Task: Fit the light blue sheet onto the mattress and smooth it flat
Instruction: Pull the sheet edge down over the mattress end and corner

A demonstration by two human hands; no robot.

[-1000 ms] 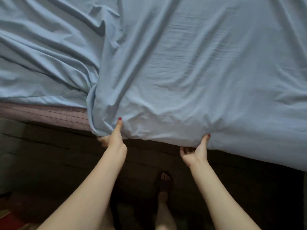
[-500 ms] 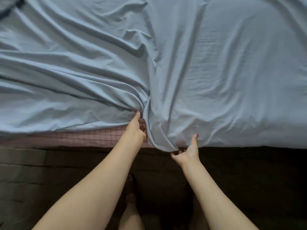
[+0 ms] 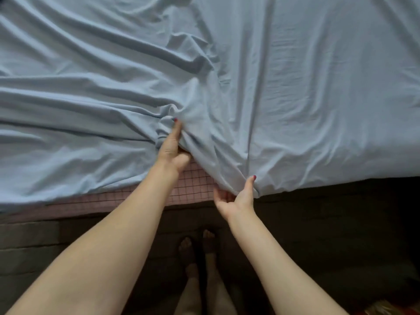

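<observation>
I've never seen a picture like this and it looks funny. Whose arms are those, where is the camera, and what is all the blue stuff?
The camera sits on a person's head and looks down, so you see their own arms and, at the bottom, their bare feet on the dark floor. The blue stuff is a light blue sheet spread over a bed. It is still wrinkly on the left. Near the edge, a strip of pink checked mattress peeks out where the sheet has not covered it. The left hand grips a bunch of sheet up on the bed. The right hand pinches the sheet's edge lower down.
</observation>
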